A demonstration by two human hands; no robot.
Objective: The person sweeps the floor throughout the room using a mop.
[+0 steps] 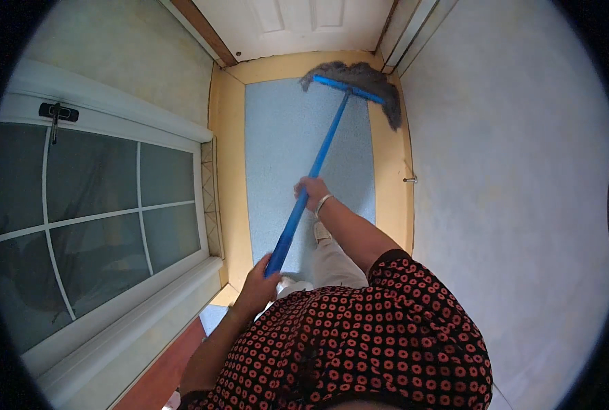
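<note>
A mop with a long blue handle (327,142) slants from near my body up to the far right of the floor. My left hand (256,287) is closed around the handle's near end. Further along the handle, my right hand (312,192) grips it, with a bracelet at the wrist. At the far end, a blue crossbar holds the grey mop head (349,70), whose shaggy strands spread over the far right corner. The strands lie partly on the blue-grey floor (284,130) and partly on its tan border.
A white panelled door (290,27) closes off the far end. On the left stands a white-framed glass door (99,181) with a dark handle (58,113). A pale wall (496,171) runs along the right, near a small metal doorstop (410,180). My shoe (322,231) is on the floor.
</note>
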